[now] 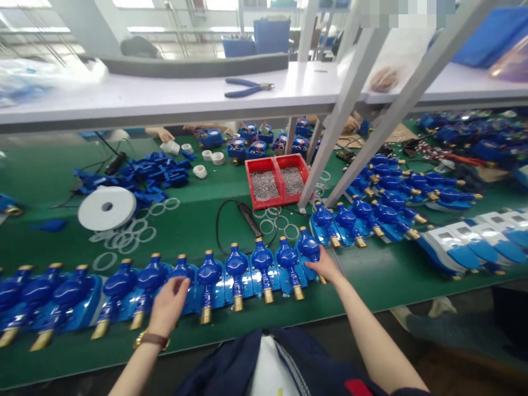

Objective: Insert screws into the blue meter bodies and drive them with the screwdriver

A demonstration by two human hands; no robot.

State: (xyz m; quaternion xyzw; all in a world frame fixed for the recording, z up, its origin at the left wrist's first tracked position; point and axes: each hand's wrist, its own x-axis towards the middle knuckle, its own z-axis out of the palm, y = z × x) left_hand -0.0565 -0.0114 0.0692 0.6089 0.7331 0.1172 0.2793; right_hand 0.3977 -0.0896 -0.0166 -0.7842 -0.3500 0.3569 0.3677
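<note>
A long row of blue water meters [237, 267] with brass ends lies along the near side of the green table, each on a light-blue plastic base. At the left, my left hand [170, 302] is over the lower part of one meter [182, 268], thumb and fingers curled together. Whatever is between those fingertips is hidden. Towards the row's right end, my right hand [328, 267] has thumb and fingers around the side of another meter [308, 245]. That meter's lower brass end is partly covered by the hand.
A red two-part tray [281, 204] holds small metal pieces. Nearby are a black-handled tool [249, 219], clear rings [146, 234], a white spool [93, 217] and blue parts [152, 173]. Slanted grey posts [355, 82] and a shelf with pliers [247, 88] stand ahead. Another person's hand [163, 135] shows beyond.
</note>
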